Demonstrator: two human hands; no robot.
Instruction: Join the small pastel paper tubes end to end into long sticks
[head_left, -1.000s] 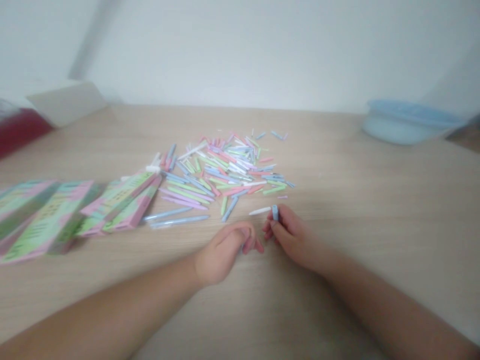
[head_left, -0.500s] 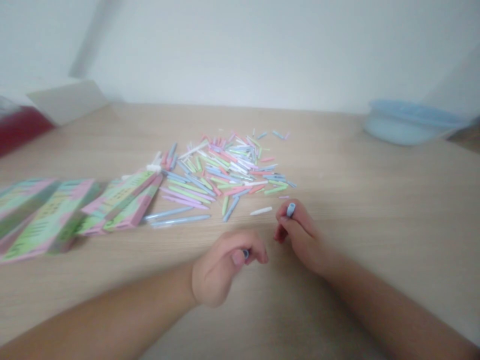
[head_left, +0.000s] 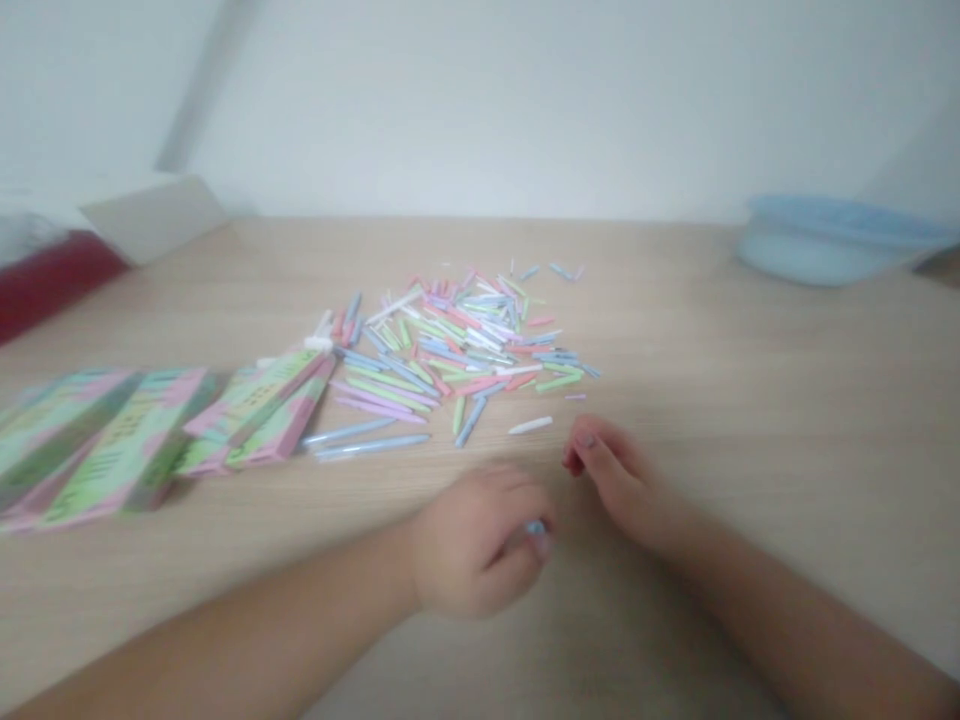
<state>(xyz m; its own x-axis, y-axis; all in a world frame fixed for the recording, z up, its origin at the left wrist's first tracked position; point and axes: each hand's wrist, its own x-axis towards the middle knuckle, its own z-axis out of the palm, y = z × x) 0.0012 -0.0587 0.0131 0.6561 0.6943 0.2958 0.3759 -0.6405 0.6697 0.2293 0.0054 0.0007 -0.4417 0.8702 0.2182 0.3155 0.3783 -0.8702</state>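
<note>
My left hand (head_left: 476, 545) is shut around a short pale blue stick (head_left: 535, 527), and only its end shows between the fingertips. My right hand (head_left: 619, 485) rests just to the right, fingers closed, with nothing visible in them. Beyond both hands lies a loose heap of thin pastel sticks (head_left: 457, 345) in pink, green, blue, lilac and white. A lone white stick (head_left: 530, 425) is the piece nearest my right hand. Two long pale blue sticks (head_left: 371, 446) lie at the heap's front left.
Pink-and-green printed boxes (head_left: 259, 410) lie in a row at the left of the light wooden table (head_left: 712, 420). A pale blue plastic basin (head_left: 832, 240) stands at the far right, and a red object (head_left: 52, 280) and a cardboard flap (head_left: 154, 215) sit at the far left.
The blue stick no longer shows at my right fingertips. A blue piece now shows in my left fingertips, and both hands have shifted slightly right.
</note>
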